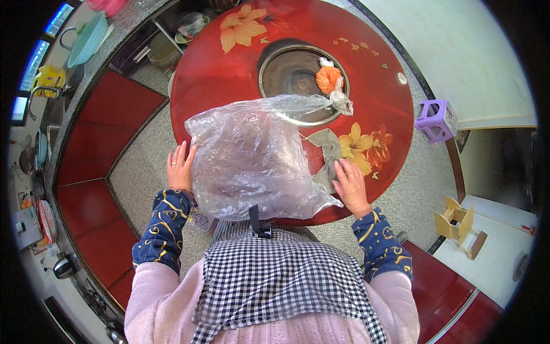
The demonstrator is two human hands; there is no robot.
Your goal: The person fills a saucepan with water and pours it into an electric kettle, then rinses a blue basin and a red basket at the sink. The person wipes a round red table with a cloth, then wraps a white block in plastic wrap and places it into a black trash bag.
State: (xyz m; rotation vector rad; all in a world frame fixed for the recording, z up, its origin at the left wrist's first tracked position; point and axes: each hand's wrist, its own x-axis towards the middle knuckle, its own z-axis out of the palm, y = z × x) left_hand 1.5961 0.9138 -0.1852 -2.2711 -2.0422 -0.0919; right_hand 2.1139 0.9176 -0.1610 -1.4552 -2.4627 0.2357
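A large clear plastic bag (253, 159) lies spread over the near part of the round red table (210, 77), its twisted neck reaching over the dark round tray (288, 69). At the bag's left edge rests my left hand (180, 167), fingers a little apart and a ring on one. My right hand (350, 182) is on a crumpled grey cloth (330, 148) to the right of the bag; whether the fingers grip the cloth is hard to tell. On the tray's right side sits an orange bundle (328, 80) with whitish plastic at its ends.
A purple plastic stool (437, 120) stands right of the table. Along the left wall runs a counter with a light-blue basin (88, 41), a faucet (36, 99) and a yellow jug (49, 79). A small wooden holder (454, 219) is on a white surface at the right.
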